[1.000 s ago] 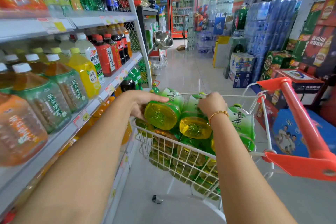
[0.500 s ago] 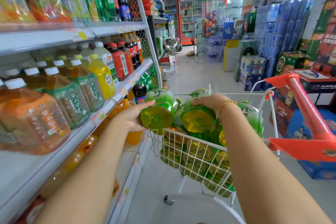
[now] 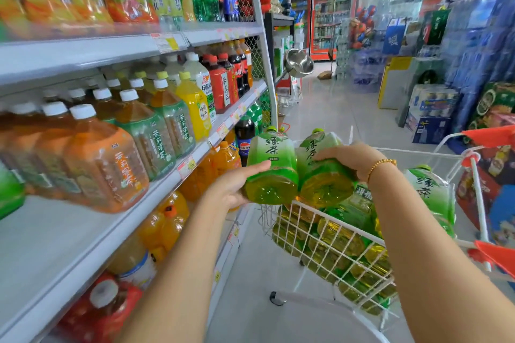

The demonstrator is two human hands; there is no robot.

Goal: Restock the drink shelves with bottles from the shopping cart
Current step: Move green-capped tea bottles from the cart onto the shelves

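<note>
Head view: left hand [image 3: 232,189] grips one green tea bottle [image 3: 271,167] from below; right hand [image 3: 348,160] is closed over a second bottle [image 3: 324,175] from above. Both bottles are lifted above the cart [image 3: 331,242] rim, bases toward the camera. Recommended: turn each upright w/ cap up, then set on the bare shelf [image 3: 53,239] beside the orange-label bottles [image 3: 106,161], labels facing the aisle. Keep grip firm; bottles look heavy.

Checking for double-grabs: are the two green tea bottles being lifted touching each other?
Touching. The head view shows the left green tea bottle pressed side by side against the right green tea bottle, no gap between them.
</note>
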